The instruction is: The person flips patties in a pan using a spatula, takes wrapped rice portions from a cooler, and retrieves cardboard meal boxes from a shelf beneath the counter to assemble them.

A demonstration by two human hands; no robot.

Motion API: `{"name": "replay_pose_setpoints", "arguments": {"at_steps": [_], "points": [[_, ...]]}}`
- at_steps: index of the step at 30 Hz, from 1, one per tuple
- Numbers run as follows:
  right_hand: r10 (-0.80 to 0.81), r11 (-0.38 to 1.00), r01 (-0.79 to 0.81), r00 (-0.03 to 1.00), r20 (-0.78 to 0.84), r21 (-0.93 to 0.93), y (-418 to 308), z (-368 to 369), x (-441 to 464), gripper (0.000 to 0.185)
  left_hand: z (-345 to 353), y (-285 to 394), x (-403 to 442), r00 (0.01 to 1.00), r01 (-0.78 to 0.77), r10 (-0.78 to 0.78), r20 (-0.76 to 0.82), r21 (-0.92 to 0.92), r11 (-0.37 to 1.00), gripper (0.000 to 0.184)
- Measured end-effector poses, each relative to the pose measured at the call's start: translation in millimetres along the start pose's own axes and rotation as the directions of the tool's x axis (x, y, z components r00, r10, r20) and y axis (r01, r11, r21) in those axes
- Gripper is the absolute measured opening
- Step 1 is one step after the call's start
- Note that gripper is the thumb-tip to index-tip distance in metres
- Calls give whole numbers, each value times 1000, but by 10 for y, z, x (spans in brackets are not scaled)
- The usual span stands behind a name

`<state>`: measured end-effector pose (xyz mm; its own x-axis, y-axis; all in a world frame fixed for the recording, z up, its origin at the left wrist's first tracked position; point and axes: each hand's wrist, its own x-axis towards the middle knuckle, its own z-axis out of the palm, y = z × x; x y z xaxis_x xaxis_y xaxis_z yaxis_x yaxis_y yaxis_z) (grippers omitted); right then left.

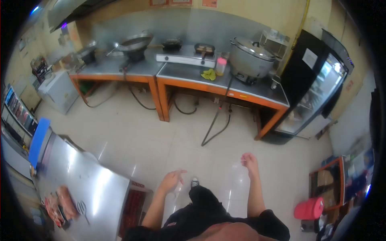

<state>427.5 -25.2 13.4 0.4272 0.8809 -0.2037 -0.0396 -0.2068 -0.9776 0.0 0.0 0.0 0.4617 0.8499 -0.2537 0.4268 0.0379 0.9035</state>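
Observation:
My left hand (173, 180) hangs over the tiled floor with its fingers loosely stretched out and apart, holding nothing. My right hand (250, 162) is out in front at the right, fingers curled inward; a small pale spot shows at the fingertips, too small to name. Neither hand touches a surface. Closest to the left hand is the steel table (105, 176). On it lie wrapped packs that look like meat (67, 202) and a pair of scissors (82, 209). One sneaker (194, 182) shows below, between the hands.
Ahead stands an orange-framed counter (189, 78) with a two-burner stove (186, 60), a large rice cooker (250, 60), a pink-lidded bottle (220, 66) and a green cloth (208, 74). A hose (215, 124) trails onto the floor. A pink bin (309, 208) and a glass-door fridge (315, 96) stand right.

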Motion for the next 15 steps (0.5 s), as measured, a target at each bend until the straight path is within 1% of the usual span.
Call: {"name": "replay_pose_setpoints", "arguments": {"at_steps": [2,3,4,5,8,11,13,14,15], "points": [[25,998,-25,1000,-8,56,151,280,-272,21,-76,-62,-312,994,88,-87,-69,12,996,32],[51,998,-51,999,10,23,-343,544,1234,20,-389,96,1175,996,72,-80,-48,-149,986,31],[49,998,-48,999,17,-36,-750,422,1578,20,-82,117,1565,998,28,-43,-37,-332,943,30],[51,998,-53,997,63,32,-912,1003,1934,19,-556,70,1772,997,1,-30,-68,-392,920,29],[-58,998,52,974,219,33,-1453,1893,2876,19,-1260,265,2272,995,28,-78,-68,-545,838,28],[-231,963,266,908,351,-55,-1794,2630,4221,19,-1756,-58,3121,957,73,-227,-182,-606,792,28],[-460,821,534,828,320,-203,-2281,3293,5089,19,-2157,-250,3848,957,23,-200,-208,-637,770,28],[-583,728,653,751,311,-211,-2609,3646,5459,19,-2362,-345,4230,959,6,-189,-212,-650,760,27],[-687,620,751,659,306,-226,-2957,4009,5795,18,-2564,-398,4657,970,-2,-150,-189,-627,779,27]]}}
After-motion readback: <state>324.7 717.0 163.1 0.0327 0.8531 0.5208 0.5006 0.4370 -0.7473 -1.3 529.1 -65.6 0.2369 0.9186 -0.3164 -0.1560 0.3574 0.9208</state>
